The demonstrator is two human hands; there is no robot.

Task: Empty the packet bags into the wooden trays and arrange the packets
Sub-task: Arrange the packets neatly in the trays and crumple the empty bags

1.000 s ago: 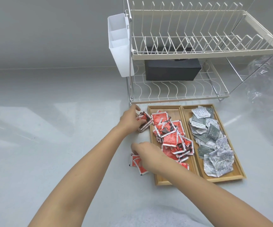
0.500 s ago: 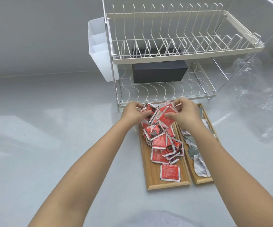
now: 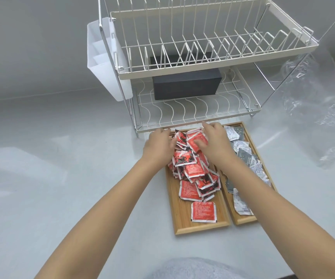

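Head view: left hand [image 3: 159, 144] and right hand [image 3: 212, 141] press the red packets [image 3: 190, 168] pile in left wooden tray [image 3: 179, 214]. Right fingers pinch a packet; left fingers curled against pile.

A home kitchen is suggested, prob. a counter: a two-tier wire dish rack [image 3: 202, 43] w/ white cutlery holder [image 3: 104, 63] is set at the grey surface's [image 3: 51, 178] back edge.

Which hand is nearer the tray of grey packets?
Right. The right hand sits at that tray's inner edge; the left hand is across the red packets, at the other tray's outer side.
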